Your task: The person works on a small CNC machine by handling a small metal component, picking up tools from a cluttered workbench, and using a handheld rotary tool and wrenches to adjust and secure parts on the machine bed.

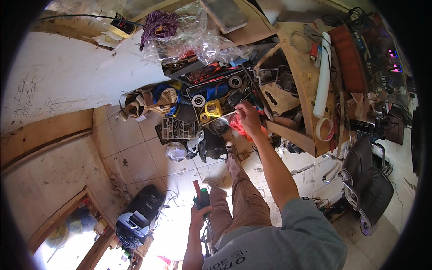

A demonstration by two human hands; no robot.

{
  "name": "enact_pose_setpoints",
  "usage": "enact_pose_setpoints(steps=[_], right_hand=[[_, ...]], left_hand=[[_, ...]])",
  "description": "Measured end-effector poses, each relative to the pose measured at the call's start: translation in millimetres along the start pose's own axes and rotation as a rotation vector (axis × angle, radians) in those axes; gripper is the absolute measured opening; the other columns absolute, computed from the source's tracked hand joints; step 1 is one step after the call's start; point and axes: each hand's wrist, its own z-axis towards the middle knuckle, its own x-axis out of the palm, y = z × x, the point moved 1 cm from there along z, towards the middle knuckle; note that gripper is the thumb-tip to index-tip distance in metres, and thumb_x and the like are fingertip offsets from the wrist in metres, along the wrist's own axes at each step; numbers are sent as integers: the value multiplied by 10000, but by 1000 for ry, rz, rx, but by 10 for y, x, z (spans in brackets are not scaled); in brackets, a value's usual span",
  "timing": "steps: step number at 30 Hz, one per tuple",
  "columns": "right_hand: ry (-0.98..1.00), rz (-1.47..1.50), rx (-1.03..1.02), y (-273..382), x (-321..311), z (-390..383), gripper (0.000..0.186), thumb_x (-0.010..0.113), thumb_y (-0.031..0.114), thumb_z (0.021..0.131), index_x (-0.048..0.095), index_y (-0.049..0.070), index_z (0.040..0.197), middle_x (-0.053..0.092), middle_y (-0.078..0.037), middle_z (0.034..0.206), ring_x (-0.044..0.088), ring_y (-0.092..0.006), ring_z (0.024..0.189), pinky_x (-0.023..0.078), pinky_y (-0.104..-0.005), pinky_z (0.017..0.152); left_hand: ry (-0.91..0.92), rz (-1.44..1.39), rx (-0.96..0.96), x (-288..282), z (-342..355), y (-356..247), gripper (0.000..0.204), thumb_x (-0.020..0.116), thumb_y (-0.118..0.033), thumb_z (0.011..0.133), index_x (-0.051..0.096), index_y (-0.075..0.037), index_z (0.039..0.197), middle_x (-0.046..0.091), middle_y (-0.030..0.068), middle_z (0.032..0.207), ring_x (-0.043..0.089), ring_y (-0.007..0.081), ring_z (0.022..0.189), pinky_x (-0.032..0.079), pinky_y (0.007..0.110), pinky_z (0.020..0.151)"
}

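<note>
At six o'clock the left hand point(201, 213) wraps round a red handle point(196, 185) and a green handle point(205, 196), apparently bunched to spare the right hand point(247, 118), which bends at two o'clock beside the tool tray point(230, 114), though whether it pinches anything I cannot tell.

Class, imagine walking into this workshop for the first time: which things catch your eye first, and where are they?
The bright yellow object stands out first, among the clutter at the upper middle. Next come the long white tube on the wooden desk at the upper right and the dark padded chair at the right. Lower down, near the middle, the person's left grip holds a green and red item.
</note>
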Motion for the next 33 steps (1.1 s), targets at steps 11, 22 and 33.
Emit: enact_pose_setpoints(steps=[11,22,33], right_hand=[[-197,876,354,784,-461,-711,125,576,123,1009,584,15,1073,664,-127,1117,663,-250,1071,525,-430,998],[33,1555,673,1193,-429,-1170,95,605,97,980,581,39,1052,665,-122,1110,667,-290,1101,564,-371,989],[153,1786,878,1446,-143,-1529,149,596,120,985,539,37,1094,637,-115,1142,659,-263,1117,581,-329,967]], left_hand=[[111,-188,87,182,142,-291,336,706,-98,765,570,8,1053,655,123,848,641,208,672,548,327,608],[365,-535,94,767,367,-895,647,708,-174,784,490,109,1323,643,144,897,612,154,636,560,303,523],[471,-740,201,978,530,-1190,679,705,-219,801,452,90,1351,442,231,1496,573,134,659,503,267,625]])
